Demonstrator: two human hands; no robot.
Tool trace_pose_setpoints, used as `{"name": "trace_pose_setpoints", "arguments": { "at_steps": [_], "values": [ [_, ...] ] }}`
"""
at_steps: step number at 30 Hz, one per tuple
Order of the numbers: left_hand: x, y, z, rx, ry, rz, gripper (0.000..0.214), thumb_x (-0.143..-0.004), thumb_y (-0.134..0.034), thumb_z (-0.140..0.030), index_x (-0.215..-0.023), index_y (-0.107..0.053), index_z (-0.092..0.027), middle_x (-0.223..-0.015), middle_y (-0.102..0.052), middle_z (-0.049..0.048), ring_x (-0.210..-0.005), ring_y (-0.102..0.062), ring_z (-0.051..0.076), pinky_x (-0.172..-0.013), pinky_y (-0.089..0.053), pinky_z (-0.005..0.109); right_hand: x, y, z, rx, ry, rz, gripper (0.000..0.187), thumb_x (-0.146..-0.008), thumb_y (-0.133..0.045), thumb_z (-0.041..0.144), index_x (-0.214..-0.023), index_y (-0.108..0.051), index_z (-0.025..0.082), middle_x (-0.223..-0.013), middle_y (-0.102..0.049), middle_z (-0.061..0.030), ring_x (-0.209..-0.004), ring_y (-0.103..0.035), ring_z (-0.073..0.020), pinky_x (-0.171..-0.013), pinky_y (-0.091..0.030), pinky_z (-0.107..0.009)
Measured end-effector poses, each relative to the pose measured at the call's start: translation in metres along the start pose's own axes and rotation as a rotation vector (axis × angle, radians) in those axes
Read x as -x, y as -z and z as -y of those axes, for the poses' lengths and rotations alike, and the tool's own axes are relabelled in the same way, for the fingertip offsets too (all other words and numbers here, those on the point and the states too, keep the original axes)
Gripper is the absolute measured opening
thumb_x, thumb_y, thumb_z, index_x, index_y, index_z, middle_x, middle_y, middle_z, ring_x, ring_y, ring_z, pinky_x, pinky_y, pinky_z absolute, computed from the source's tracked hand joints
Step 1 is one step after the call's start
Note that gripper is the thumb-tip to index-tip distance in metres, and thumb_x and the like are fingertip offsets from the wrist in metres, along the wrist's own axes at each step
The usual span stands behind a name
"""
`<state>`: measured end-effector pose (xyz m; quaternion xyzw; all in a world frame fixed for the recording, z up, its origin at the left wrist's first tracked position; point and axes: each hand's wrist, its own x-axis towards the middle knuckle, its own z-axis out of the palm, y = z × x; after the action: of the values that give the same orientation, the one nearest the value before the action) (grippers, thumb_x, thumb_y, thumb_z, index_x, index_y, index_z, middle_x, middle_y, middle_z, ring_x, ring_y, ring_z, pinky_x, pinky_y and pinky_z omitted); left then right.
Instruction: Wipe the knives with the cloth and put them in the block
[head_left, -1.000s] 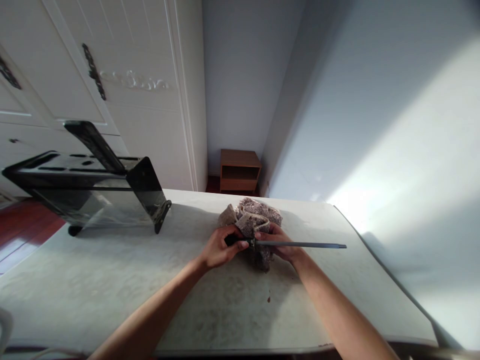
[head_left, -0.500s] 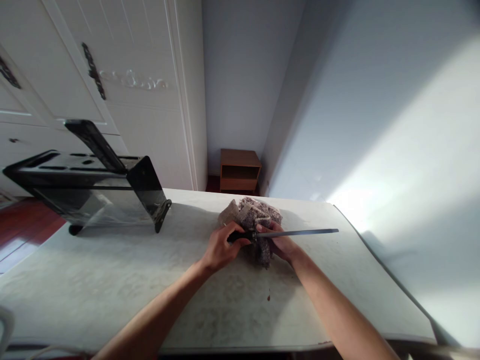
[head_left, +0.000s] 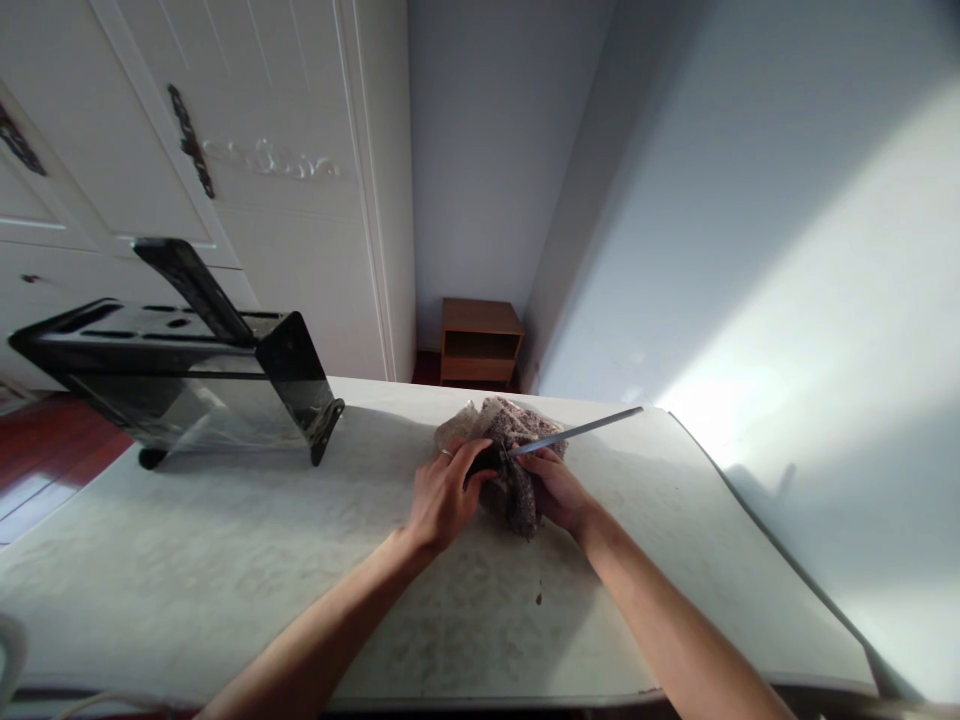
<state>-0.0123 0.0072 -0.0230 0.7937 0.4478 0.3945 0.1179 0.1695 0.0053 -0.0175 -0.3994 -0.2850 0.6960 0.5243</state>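
My left hand (head_left: 442, 498) is closed around the black handle of a honing steel (head_left: 589, 427). The long grey rod points right and slants up, away from me. Beneath it is a bunched, fuzzy brown-grey cloth (head_left: 517, 413) with a paler side folded out. Fingers of my right hand (head_left: 561, 490) are closed on this cloth beside the base of the rod; some of them are hidden under the folds. Part of the handle is covered by my left fingers.
A black knife block (head_left: 292, 385) with clear sides stands on the white table (head_left: 247, 560) at left, one thick black handle sticking up from it. Behind are white cabinets (head_left: 300, 250) and a small brown nightstand (head_left: 480, 314). A wall (head_left: 750, 250) borders the right side.
The honing steel has tilted, its tip swinging up and away from me. My left hand has turned with the handle, and the cloth's folds have shifted.
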Motion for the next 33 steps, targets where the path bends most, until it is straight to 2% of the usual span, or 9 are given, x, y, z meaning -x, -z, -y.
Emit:
{"name": "trace_pose_setpoints", "arguments": {
  "at_steps": [2,5,13,18,21,26,29,33],
  "values": [
    [-0.001,0.004,-0.001,-0.072,-0.036,0.027,0.034,-0.089,-0.056,-0.028,-0.123,-0.056,-0.026,-0.109,-0.065,0.0053,-0.094,-0.064,0.019,-0.077,-0.049,0.026,0.0,0.0,-0.001,-0.011,-0.005,0.021,0.029,-0.052,-0.088,0.028,-0.074,-0.072,0.018,-0.072,-0.073,-0.001,-0.068,-0.065,-0.0156,-0.07,-0.051,-0.028],
    [-0.002,0.007,-0.002,-0.129,-0.039,0.065,0.034,-0.09,-0.054,-0.027,-0.124,-0.057,-0.025,-0.106,-0.064,0.0063,-0.091,-0.064,0.019,-0.076,-0.049,0.027,-0.001,0.0,-0.001,-0.004,-0.005,0.051,0.027,-0.054,-0.087,0.027,-0.074,-0.072,0.018,-0.072,-0.073,-0.0013,-0.067,-0.065,-0.0165,-0.072,-0.051,-0.03],
    [0.0,-0.001,-0.008,-0.004,0.118,0.023,0.034,-0.09,-0.05,-0.025,-0.123,-0.048,-0.018,-0.118,-0.057,0.0123,-0.105,-0.059,0.025,-0.089,-0.049,0.037,0.003,-0.005,0.003,-0.006,-0.031,0.1,0.023,-0.064,-0.082,0.029,-0.082,-0.072,0.019,-0.073,-0.072,-0.001,-0.069,-0.066,-0.0176,-0.077,-0.051,-0.035],
    [0.001,0.001,-0.006,0.065,0.024,0.041,0.027,-0.089,-0.047,-0.018,-0.116,-0.049,-0.016,-0.113,-0.056,0.012,-0.105,-0.056,0.024,-0.091,-0.048,0.039,-0.001,0.001,0.001,-0.016,-0.022,0.068,0.026,-0.057,-0.086,0.027,-0.077,-0.071,0.019,-0.069,-0.071,0.0,-0.069,-0.065,-0.0177,-0.077,-0.051,-0.034],
    [0.001,0.001,-0.003,0.069,-0.038,0.047,0.023,-0.087,-0.049,-0.014,-0.109,-0.052,-0.016,-0.107,-0.057,0.0115,-0.101,-0.055,0.024,-0.089,-0.047,0.038,-0.004,0.006,-0.001,-0.022,-0.059,0.026,0.025,-0.058,-0.085,0.028,-0.076,-0.07,0.019,-0.07,-0.071,-0.0005,-0.073,-0.066,-0.0188,-0.079,-0.05,-0.035],
    [0.0,0.0,-0.003,0.051,-0.043,0.04,0.017,-0.083,-0.051,-0.008,-0.095,-0.058,-0.018,-0.096,-0.063,0.0085,-0.096,-0.056,0.023,-0.086,-0.046,0.036,-0.004,0.005,-0.002,-0.017,-0.062,0.02,0.022,-0.063,-0.083,0.03,-0.076,-0.067,0.02,-0.071,-0.07,-0.0005,-0.072,-0.065,-0.0173,-0.076,-0.051,-0.034],
    [0.0,0.002,-0.005,0.034,0.0,0.047,0.018,-0.082,-0.052,-0.008,-0.095,-0.059,-0.019,-0.095,-0.066,0.0069,-0.094,-0.06,0.022,-0.082,-0.047,0.033,-0.002,0.0,-0.001,-0.005,-0.03,0.033,0.021,-0.064,-0.084,0.031,-0.073,-0.067,0.021,-0.071,-0.07,0.0001,-0.067,-0.064,-0.016,-0.071,-0.051,-0.032],
    [0.001,0.005,-0.007,-0.044,0.093,0.118,0.021,-0.081,-0.053,-0.009,-0.096,-0.06,-0.022,-0.093,-0.07,0.0044,-0.088,-0.065,0.021,-0.074,-0.047,0.029,-0.001,-0.003,-0.001,0.032,-0.017,0.022,0.022,-0.065,-0.083,0.034,-0.075,-0.068,0.022,-0.071,-0.07,-0.0003,-0.065,-0.063,-0.0157,-0.066,-0.05,-0.031]
  ]
}}
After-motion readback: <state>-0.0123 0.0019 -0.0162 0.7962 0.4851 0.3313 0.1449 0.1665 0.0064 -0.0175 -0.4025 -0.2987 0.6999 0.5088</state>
